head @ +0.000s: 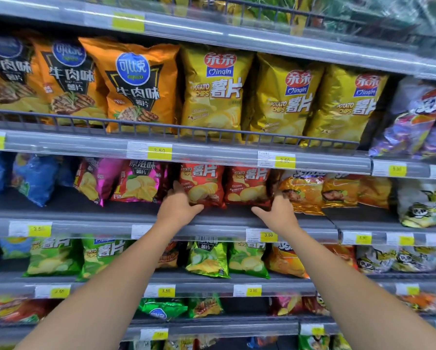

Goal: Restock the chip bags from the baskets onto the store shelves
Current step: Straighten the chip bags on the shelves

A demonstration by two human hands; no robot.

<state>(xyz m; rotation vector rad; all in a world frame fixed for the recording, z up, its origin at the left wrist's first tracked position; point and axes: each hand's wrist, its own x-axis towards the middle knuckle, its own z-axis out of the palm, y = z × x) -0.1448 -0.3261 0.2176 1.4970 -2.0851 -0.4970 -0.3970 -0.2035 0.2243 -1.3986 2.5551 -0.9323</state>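
Both forearms (116, 281) reach up to the middle shelf (60, 207), where two red chip bags stand upright, side by side. My left hand (179, 207) grips the left red bag (203, 184) at its lower left corner, thumb beneath. My right hand (278, 214) flanks the right red bag (247, 185), thumb spread under it; whether those fingers clasp, I cannot tell. Both bags sit between my hands.

Bright light; glare streaks the shelf rail (186, 29); corners bow, seemingly blurred.
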